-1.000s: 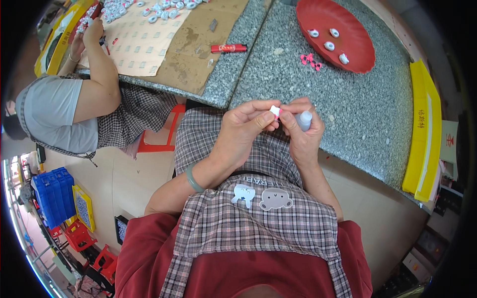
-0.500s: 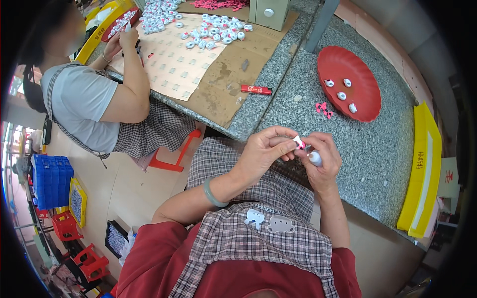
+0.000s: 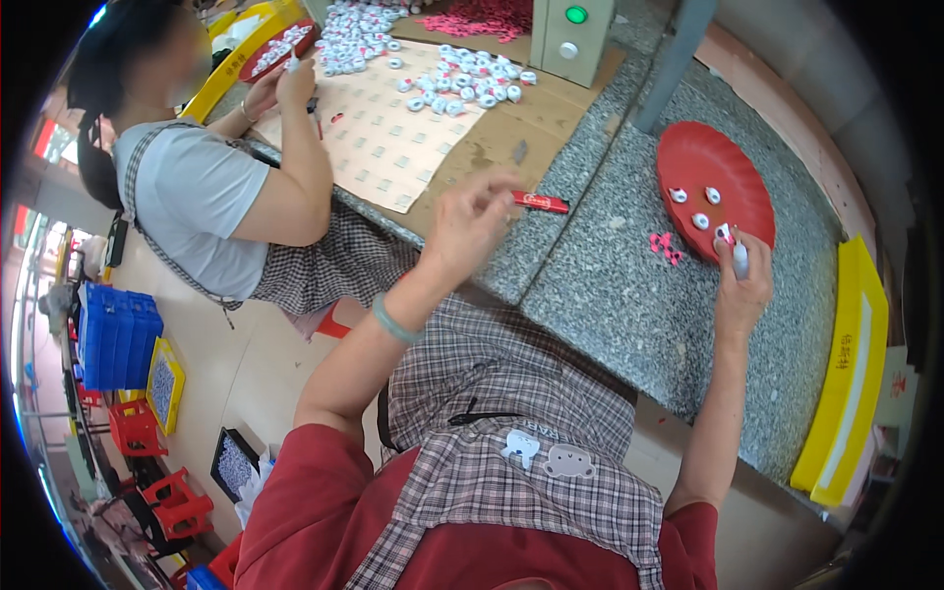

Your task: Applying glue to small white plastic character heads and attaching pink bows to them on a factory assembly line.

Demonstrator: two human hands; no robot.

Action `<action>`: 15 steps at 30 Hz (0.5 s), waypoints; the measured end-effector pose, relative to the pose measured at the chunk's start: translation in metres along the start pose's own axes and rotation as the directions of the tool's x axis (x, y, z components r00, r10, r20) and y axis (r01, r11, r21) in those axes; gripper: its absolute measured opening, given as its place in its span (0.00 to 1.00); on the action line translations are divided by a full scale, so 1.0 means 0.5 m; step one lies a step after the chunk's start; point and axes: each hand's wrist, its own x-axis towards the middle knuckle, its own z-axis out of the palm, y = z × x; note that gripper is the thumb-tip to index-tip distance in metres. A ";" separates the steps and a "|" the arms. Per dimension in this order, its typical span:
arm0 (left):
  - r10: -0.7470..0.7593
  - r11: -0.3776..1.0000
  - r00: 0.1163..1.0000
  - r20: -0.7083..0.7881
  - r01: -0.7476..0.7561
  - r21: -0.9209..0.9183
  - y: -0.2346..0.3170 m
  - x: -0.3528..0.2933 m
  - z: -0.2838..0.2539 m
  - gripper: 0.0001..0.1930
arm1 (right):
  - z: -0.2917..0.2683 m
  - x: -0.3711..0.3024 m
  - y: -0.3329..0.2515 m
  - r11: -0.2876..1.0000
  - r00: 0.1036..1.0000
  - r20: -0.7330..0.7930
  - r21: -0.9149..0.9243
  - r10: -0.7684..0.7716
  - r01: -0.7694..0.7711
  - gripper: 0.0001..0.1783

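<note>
My right hand [image 3: 745, 290] is at the near edge of a red scalloped plate [image 3: 742, 167], closed around a small white squeeze bottle [image 3: 740, 260]. Close to its fingertips, at the plate's rim, is a small white piece with pink on it [image 3: 724, 234]; whether the fingers still touch it I cannot tell. A few similar white pieces [image 3: 700, 221] lie in the plate. My left hand [image 3: 470, 224], slightly blurred, is over the cardboard beside a red marker-like object [image 3: 541, 202]. Its fingers are loosely apart and no object shows in them. Small pink bow-shaped pieces [image 3: 666, 248] lie left of the plate.
Many white pieces [image 3: 462, 81] are heaped on paper farther off, with pink pieces [image 3: 482, 18] behind. A grey-green box [image 3: 573, 44] and a metal post [image 3: 677, 64] stand at the back. At left a co-worker [image 3: 202, 187] sits working. A yellow guard [image 3: 848, 369] borders the right.
My hands have parted. The right went right and forward to the plate with the bottle and the white piece; the left moved left and forward over the cardboard. The view has shifted slightly.
</note>
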 end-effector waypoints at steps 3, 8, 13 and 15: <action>0.386 0.811 0.904 -0.184 -0.237 0.535 -0.058 0.089 -0.081 0.10 | 0.003 0.005 0.003 0.990 0.996 0.084 -0.142 -0.006 0.018 0.11; 0.602 0.486 0.792 -0.102 -0.261 0.834 -0.104 0.208 -0.143 0.13 | -0.001 -0.016 -0.024 0.998 0.998 0.050 -0.046 -0.035 0.037 0.11; 0.610 0.344 0.792 0.028 -0.296 0.891 -0.119 0.248 -0.138 0.14 | -0.019 -0.044 -0.061 0.999 0.994 0.104 0.024 -0.023 0.021 0.11; 0.582 0.245 0.806 0.110 -0.303 0.921 -0.108 0.246 -0.130 0.14 | -0.022 -0.060 -0.062 0.998 0.991 0.134 0.066 -0.014 0.005 0.11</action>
